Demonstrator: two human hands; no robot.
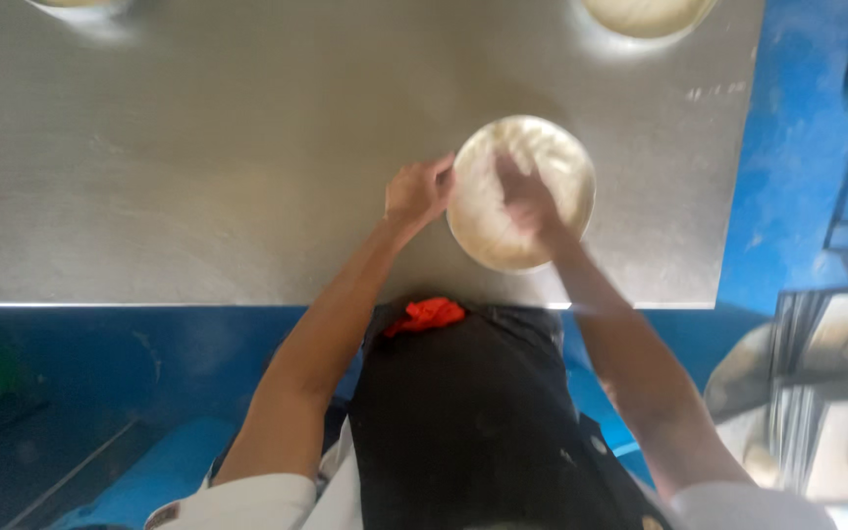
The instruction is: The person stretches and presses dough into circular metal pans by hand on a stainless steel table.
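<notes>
Right hand (527, 201) lies flat, fingers spread, pressing on round pale dough disc (522, 191); grasps nothing. Left hand (417, 191) curled, touching disc's left edge. Disc sits on steel table (198, 177), near front edge, nearer right hand.

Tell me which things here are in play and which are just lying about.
In play: left hand at the rim of the round dough disc; right hand pressing on it; steel table.
Lying about: far dough round; stacked trays; red cloth.
</notes>
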